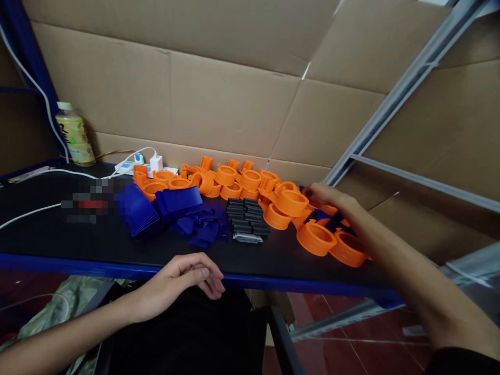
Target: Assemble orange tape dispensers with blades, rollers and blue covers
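My left hand [191, 275] hangs at the front edge of the black-topped table [148, 256], its fingers loosely bent and slightly apart, holding nothing. My right hand [322, 195] reaches across to the far right, behind a heap of orange plastic rings [292, 203]. Its fingertips are hidden there, so any hold cannot be seen. Dark blue pieces [332, 221] lie among the rings just under that hand. Black cylindrical pieces [246, 219] are lined up in rows at the middle. Left of them sit small blue flat pieces [203, 226] and stacked blue plates [177, 202].
A yellow-labelled bottle [76, 136] stands at the back left. White cables run to a charger [156, 162] on a power strip [128, 167]. Cardboard [219, 99] walls the back, and a metal post [406, 88] slants up at right. A chair armrest [283, 338] is below the table.
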Motion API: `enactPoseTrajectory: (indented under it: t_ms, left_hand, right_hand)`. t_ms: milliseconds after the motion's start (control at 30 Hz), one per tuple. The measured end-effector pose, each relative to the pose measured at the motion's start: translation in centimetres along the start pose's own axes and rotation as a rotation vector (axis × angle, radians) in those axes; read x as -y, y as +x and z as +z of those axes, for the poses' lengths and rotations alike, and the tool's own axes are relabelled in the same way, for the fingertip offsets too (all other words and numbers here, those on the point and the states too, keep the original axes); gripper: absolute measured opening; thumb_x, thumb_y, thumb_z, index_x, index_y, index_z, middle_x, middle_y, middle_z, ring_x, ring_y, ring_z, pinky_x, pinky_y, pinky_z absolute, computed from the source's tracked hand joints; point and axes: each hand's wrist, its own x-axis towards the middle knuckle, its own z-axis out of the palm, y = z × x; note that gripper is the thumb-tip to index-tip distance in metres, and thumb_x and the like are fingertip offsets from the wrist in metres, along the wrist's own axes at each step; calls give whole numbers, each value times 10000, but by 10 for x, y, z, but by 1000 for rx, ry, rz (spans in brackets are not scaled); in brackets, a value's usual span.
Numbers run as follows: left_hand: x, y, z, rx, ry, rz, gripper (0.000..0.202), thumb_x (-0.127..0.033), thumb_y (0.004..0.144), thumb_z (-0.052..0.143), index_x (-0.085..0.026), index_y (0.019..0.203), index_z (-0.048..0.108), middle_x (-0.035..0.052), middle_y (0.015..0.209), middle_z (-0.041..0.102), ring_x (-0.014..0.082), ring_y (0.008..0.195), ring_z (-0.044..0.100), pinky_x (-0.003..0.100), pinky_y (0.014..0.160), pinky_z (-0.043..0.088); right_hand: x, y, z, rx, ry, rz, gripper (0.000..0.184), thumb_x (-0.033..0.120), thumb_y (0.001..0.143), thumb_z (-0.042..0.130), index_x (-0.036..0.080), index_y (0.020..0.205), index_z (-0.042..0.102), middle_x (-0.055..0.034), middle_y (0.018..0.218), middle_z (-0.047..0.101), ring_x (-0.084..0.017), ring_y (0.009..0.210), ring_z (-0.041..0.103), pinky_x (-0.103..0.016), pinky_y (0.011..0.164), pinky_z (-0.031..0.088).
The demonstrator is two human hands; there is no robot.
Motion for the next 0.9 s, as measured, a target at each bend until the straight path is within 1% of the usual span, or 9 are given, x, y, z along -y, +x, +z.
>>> enactPoseTrajectory:
  t_ms: [100,200,333,500,633,667,767,833,900]
  left_hand:
    - [-1,0,1,3,12,-4,261,-345,966,577,-134,1033,715,137,968,758,259,922,717,407,874,543]
    - [-1,0,1,-10,29,-14,265,-351,965,578,-135,1031,715,138,970,759,261,926,717,415,881,542]
    - [1,0,0,-11,26,-21,260,-348,964,580,-137,1039,713,141,977,760,261,925,720,415,881,543]
    - [2,0,-1,9,-25,17,248,-319,969,570,-136,1058,712,144,978,754,259,916,715,424,870,545]
    - [0,1,-2,24,-56,109,302,-283,976,545,-153,1219,670,175,1140,722,309,1086,670,471,916,531]
    - [-1,2,-2,18,-60,148,341,-280,977,539,-168,1283,638,185,1229,692,330,1170,632,492,947,517]
    - [-1,2,-2,-1,-82,264,492,-293,969,555,-234,1454,493,172,1492,520,357,1387,461,542,1082,419]
    - [1,1,-1,15,-108,306,610,-327,940,615,-271,1512,412,144,1577,422,350,1454,372,536,1149,345]
    - [3,-1,1,33,-156,316,706,-393,895,680,-286,1528,386,129,1600,391,350,1468,349,509,1172,320]
  right_hand:
    - [-3,3,0,194,-110,-5,316,352,970,604,182,1235,611,-88,1254,617,-216,1068,636,-405,898,558]
    - [-6,7,-6,221,-195,-9,328,350,966,611,175,1243,604,-92,1252,617,-218,1072,636,-415,901,557]
    - [-4,8,-27,78,-246,-17,296,323,966,607,158,1211,629,-94,1224,639,-208,1055,637,-411,915,531]
    - [12,-15,-64,-237,-211,-95,320,197,968,514,161,1241,677,-149,1243,674,-192,1048,608,-301,883,402]
    - [49,-66,-85,-436,-88,-188,350,259,958,519,173,1255,682,-111,1148,719,-159,908,619,-250,823,421]
    - [63,-85,-86,-445,49,-242,324,271,935,560,174,1205,711,-95,1083,741,-155,839,625,-246,771,441]
    - [114,-147,-80,-273,340,-432,258,331,897,626,233,1101,750,-24,983,768,-162,745,651,-262,654,482]
    - [150,-185,-65,-204,369,-545,192,329,913,614,311,1039,757,30,973,770,-162,734,674,-272,607,497]
    - [182,-215,-43,-108,475,-668,172,312,927,628,317,1055,743,32,931,770,-147,746,693,-259,617,533]
